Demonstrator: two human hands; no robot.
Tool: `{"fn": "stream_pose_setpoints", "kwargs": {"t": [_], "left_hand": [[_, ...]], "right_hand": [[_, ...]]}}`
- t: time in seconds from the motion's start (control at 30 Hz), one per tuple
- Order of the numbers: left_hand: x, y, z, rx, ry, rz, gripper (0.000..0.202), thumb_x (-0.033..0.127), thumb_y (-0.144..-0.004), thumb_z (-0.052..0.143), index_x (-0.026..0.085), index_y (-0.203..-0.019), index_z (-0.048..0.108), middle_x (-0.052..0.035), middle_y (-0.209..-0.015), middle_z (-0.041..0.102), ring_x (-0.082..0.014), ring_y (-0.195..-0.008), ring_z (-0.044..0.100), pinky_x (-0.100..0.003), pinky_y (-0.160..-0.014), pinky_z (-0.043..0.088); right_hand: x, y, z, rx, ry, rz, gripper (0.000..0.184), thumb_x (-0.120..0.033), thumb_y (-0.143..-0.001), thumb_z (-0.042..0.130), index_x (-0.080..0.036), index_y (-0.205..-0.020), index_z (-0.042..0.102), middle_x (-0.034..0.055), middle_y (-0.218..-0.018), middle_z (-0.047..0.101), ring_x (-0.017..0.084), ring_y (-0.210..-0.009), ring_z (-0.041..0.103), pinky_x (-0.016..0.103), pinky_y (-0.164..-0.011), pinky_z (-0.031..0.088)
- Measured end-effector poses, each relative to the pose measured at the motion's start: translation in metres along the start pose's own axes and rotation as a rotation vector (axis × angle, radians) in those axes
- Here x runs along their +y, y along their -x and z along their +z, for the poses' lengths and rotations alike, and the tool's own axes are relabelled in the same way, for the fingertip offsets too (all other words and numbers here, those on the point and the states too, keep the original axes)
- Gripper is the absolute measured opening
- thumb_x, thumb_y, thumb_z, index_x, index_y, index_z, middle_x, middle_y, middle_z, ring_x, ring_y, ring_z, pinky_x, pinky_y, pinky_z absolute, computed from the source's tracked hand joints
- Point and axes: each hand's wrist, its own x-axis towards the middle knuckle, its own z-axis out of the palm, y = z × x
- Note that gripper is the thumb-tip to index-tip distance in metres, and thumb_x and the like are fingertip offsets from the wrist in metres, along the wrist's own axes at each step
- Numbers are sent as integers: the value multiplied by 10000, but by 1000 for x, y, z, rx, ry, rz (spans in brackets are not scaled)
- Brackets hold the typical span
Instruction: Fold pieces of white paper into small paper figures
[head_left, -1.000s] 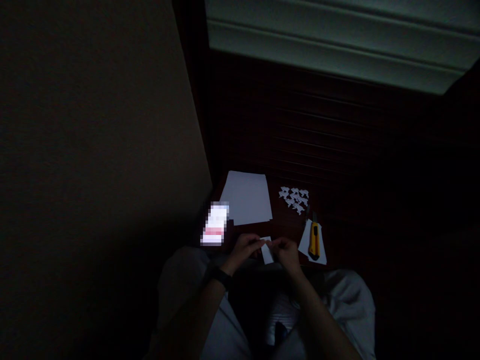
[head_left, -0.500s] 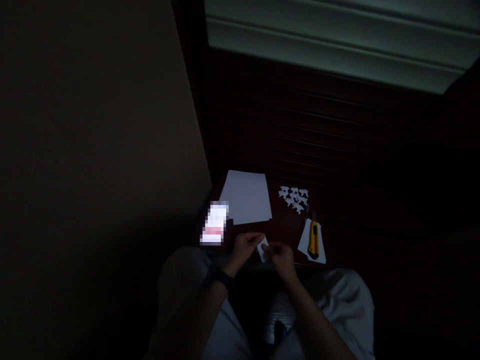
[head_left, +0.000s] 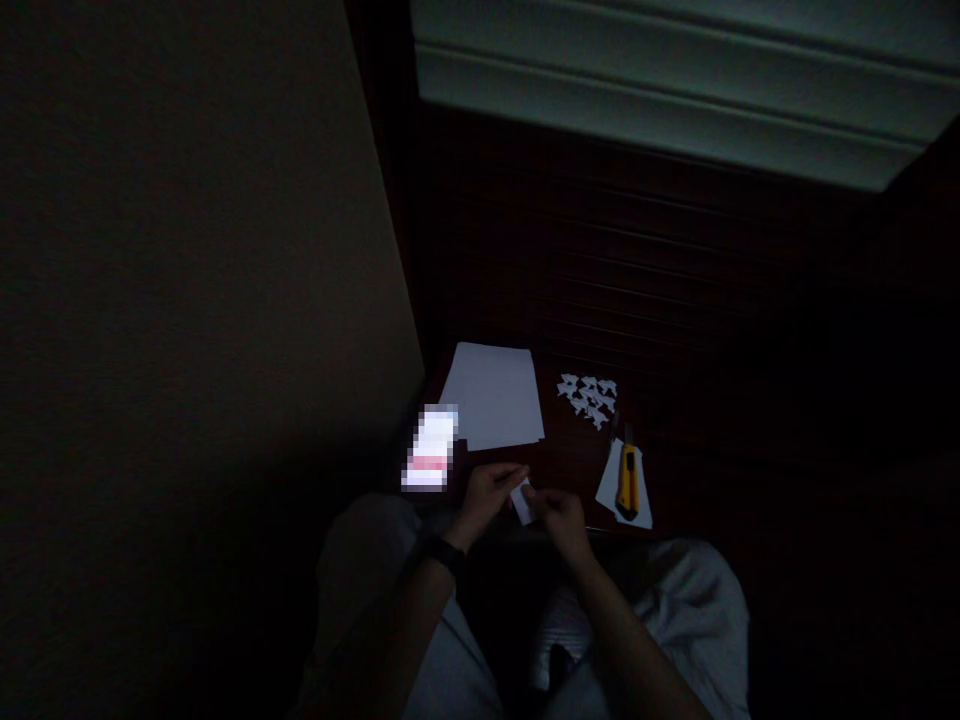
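A small piece of white paper (head_left: 523, 506) is pinched between both hands at the near edge of the dark table. My left hand (head_left: 489, 493) is closed on its left and upper side, fingers reaching over the top. From the right, my right hand (head_left: 559, 512) grips it with the thumb lying across its face. The far fingertips of both hands almost meet above the paper. Whether the paper is creased cannot be made out in the dim light.
Large white sheets (head_left: 496, 395) lie beyond my left hand, beside a lit, blurred phone screen (head_left: 431, 448). Several small folded paper shapes (head_left: 589, 398) sit at the back right. A yellow box cutter (head_left: 628, 482) rests on smaller paper pieces (head_left: 606, 490).
The paper between my hands has turned or folded slightly, with less of its top showing. My right hand has shifted a little to the left.
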Motion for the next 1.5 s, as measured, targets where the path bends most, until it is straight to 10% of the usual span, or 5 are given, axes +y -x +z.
{"fn": "stream_pose_setpoints", "kwargs": {"t": [1.03, 1.5], "left_hand": [[-9, -5, -7, 58, 357, 22, 290, 330, -732, 577, 114, -920, 622, -111, -905, 640, -197, -821, 594, -294, -703, 478], [-5, -3, -4, -56, 329, -3, 315, 367, -729, 582, 104, -891, 645, -92, -955, 647, -218, -932, 577, -364, -860, 453]], "right_hand": [[-6, -10, 4, -43, -190, 49, 398, -488, -700, 551, -165, -896, 674, 53, -738, 683, 192, -611, 614, 263, -528, 457], [-15, -22, -13, 37, 29, -239, 227, -375, -731, 556, -217, -844, 673, 42, -874, 674, 199, -816, 607, 305, -755, 452]]}}
